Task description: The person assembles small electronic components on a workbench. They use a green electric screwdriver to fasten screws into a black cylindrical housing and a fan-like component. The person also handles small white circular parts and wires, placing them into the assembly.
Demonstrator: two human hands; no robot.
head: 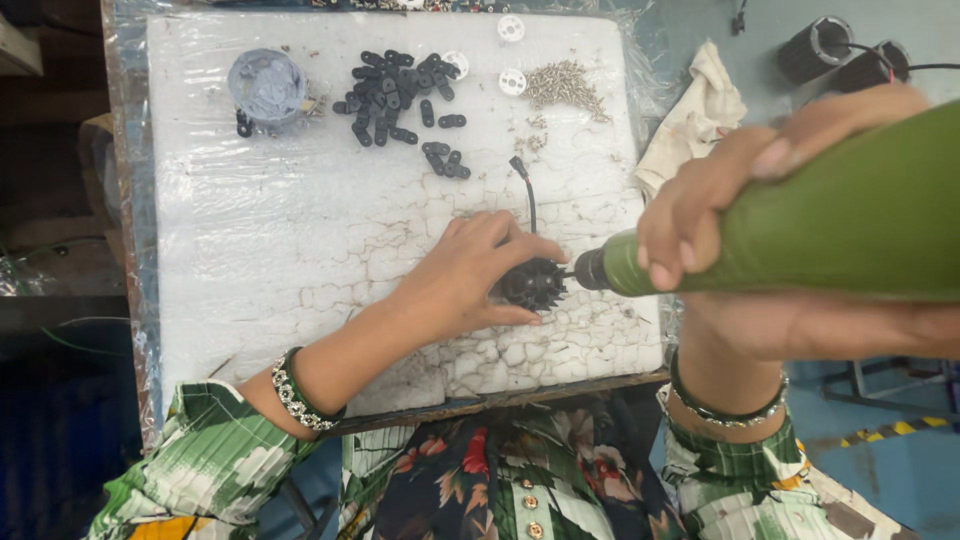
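Looking down at my own two hands over a white foam pad (300,230) wrapped in clear plastic. My left hand (470,275) lies flat-ish on the pad, fingers curled around a small black finned part (532,285) and pinning it in place; a thin black wire (527,190) rises from that part, away from me. My right hand (720,215) is wrapped firmly around a thick green power screwdriver (800,235), fingers pressed together around its barrel, with its dark tip touching the finned part's right side.

Judging from this, the fastening on this one piece is under way, not finished (I cannot see a screw head under the tip). Much seems left: beyond my left hand, toward the far edge of the pad, sits a heap of small black links (400,90), and beyond the screwdriver's tip a pile of silvery screws (565,85) with two white discs (512,55) beside it. Far off to the left of my left hand rests a grey round part (267,85). A crumpled pale cloth (695,110) lies just past my right hand.
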